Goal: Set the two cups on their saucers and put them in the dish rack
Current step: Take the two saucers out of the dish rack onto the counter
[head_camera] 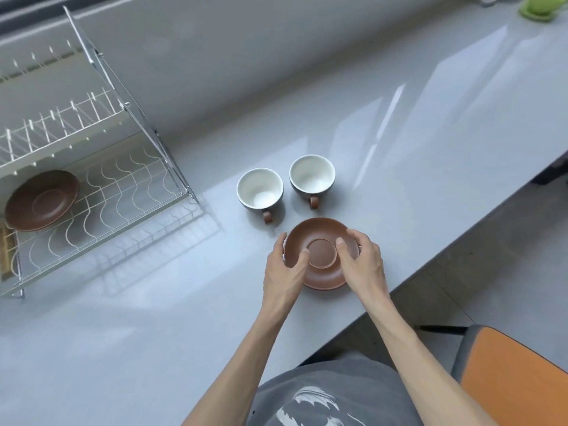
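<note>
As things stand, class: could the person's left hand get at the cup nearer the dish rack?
Probably yes. The left cup stands open on the counter just beyond the left hand, nothing between them. But that hand grips the saucer together with the right hand, so it must let go first.

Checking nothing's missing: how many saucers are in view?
2: one saucer on the counter, held by both hands; another saucer on the dish rack's lower shelf. None seems hidden.
</note>
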Available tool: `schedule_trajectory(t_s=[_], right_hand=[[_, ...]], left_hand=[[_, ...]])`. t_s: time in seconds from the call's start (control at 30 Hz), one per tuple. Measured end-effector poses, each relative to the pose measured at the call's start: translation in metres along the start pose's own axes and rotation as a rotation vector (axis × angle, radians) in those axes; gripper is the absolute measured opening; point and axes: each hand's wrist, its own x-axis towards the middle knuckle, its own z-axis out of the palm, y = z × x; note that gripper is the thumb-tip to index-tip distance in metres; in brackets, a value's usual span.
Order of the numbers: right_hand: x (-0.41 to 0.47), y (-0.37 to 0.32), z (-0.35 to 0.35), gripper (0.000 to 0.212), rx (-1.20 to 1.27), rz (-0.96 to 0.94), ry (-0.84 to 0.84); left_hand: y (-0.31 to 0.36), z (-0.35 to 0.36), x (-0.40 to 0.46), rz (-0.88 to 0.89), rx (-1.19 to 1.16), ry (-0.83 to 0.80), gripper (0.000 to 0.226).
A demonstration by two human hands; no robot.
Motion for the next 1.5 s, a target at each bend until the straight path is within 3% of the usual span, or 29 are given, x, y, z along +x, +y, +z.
schedule_trajectory(t_s=[0.5, 0.83, 1.17, 1.33, 1.5], right_hand=[[0.015, 0.013, -0.004, 0.048, -0.038, 0.029, -0.012], [0.015, 0.014, -0.002, 0.05, -0.08, 0.036, -0.019], [0.003, 0.0, 0.014, 0.06, -0.463, -0.103, -0.06], [-0.008, -0.029, 0.037, 0.058, -0.517, -0.318, -0.046], [-0.023, -0.057, 0.074, 0.058, -0.499, -0.485, -0.118]], left_hand=[[0.0, 0.014, 0.015, 0.004, 0.068, -0.039, 0.083], [0.001, 0.012, 0.015, 0.093, 0.214, -0.054, 0.069], [-0.008, -0.009, 0.012, 0.206, 0.559, -0.104, 0.06], [-0.014, -0.042, 0.007, 0.348, 0.876, 0.078, 0.061], [-0.02, -0.089, -0.004, 0.362, 0.991, 0.32, 0.066]])
